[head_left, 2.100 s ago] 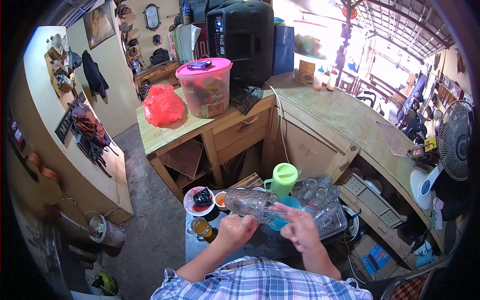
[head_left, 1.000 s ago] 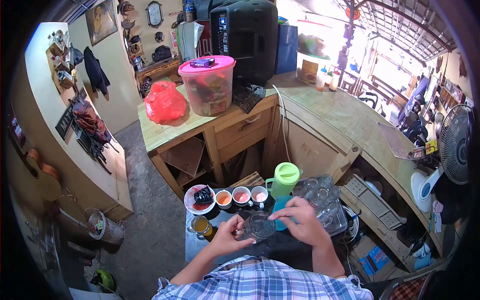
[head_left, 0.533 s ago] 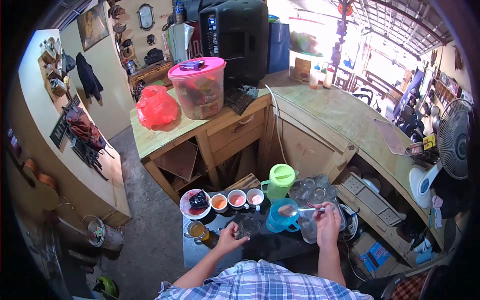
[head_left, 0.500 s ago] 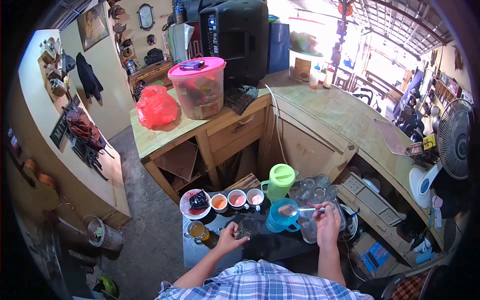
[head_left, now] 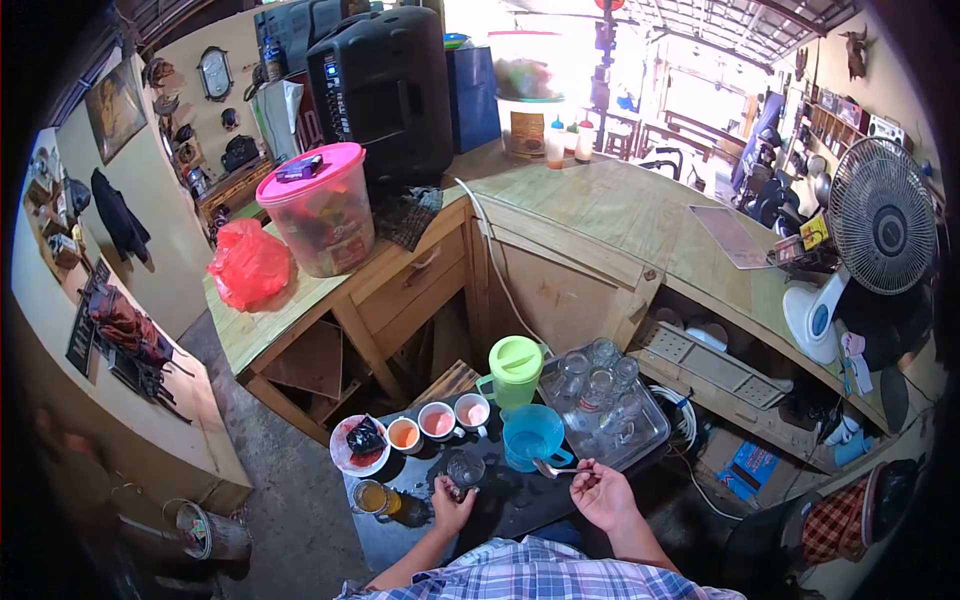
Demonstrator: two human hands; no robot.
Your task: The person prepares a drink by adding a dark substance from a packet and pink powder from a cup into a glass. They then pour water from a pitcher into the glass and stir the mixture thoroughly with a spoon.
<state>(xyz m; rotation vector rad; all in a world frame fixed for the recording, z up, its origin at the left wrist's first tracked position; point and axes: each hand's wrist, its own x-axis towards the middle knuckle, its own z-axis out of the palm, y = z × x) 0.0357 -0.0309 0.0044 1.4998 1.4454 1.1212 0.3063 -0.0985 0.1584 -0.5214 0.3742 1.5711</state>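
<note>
My right hand (head_left: 605,498) pinches the handle end of a metal spoon (head_left: 553,469), whose bowl points left near the handle of a translucent blue pitcher (head_left: 532,436). My left hand (head_left: 453,507) is closed at the near side of a clear glass (head_left: 466,466) on the dark table (head_left: 520,512); its exact grip is partly hidden. Left of that hand stands a glass mug of amber liquid (head_left: 372,497). Behind are several white cups (head_left: 405,436) with orange and pink contents, and a plate (head_left: 345,462) carrying a dark plastic packet.
A green lidded pitcher (head_left: 516,372) stands behind the blue one. To the right, a clear tray (head_left: 645,447) holds several upturned glasses. A wooden counter (head_left: 570,215) carries a pink-lidded tub (head_left: 318,215), a red bag (head_left: 250,265), a speaker and a fan (head_left: 885,230).
The camera view has turned to the right. My right hand has lowered the spoon from above the blue pitcher to beside its handle. My left hand stays by the clear glass.
</note>
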